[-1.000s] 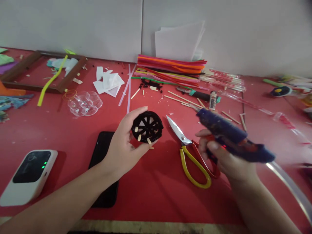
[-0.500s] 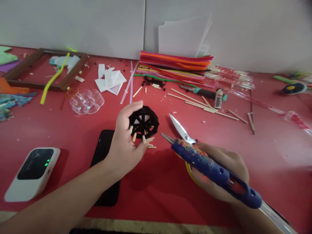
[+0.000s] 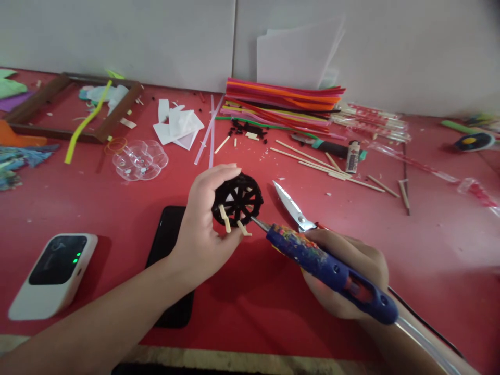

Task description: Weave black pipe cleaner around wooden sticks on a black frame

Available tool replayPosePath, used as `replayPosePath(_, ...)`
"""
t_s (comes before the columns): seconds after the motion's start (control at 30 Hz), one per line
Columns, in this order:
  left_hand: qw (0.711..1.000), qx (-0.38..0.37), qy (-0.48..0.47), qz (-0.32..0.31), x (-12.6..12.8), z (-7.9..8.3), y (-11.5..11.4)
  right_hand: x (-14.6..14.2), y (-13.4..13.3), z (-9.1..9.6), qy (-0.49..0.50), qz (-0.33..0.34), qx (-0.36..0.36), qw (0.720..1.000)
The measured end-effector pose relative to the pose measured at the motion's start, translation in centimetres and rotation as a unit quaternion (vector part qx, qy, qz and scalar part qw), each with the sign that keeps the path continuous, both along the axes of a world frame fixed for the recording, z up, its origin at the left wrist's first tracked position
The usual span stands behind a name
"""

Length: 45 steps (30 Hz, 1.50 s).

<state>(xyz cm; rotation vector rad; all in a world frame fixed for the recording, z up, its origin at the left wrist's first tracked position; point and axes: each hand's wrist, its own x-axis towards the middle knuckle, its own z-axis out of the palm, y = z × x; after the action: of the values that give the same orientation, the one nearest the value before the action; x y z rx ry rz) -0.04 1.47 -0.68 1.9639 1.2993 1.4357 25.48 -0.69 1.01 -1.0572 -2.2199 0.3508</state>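
My left hand (image 3: 201, 229) grips a small black spoked wheel (image 3: 237, 199) with short wooden pegs sticking out of its rim, held just above the red table (image 3: 250, 291). In my right hand (image 3: 344, 276) is a blue hot glue gun (image 3: 330, 268), fingers wrapped round its body. The metal nozzle of the gun touches the wheel's lower right rim. A clear glue stick pokes out of the gun's back end toward the lower right.
Scissors (image 3: 291, 208) with yellow and red handles lie open beside my right hand. A black phone (image 3: 166, 250) lies under my left wrist, a white device (image 3: 52, 273) at the left. Wooden sticks (image 3: 312, 161), coloured pipe cleaners (image 3: 281, 101), a clear plastic flower tray (image 3: 139, 159) and a wooden frame (image 3: 70, 107) lie further back.
My right hand swung the glue gun down and leftward from above the scissors until its nozzle met the wheel. My left hand turned the wheel slightly.
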Motion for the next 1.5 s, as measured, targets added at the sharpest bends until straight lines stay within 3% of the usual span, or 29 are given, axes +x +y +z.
replayPosePath(1.5,1.000,-0.003,0.023,0.007,-0.05,0.31,-0.04,0.76,-0.10,-0.37,-0.017,-0.024,-0.025,0.999)
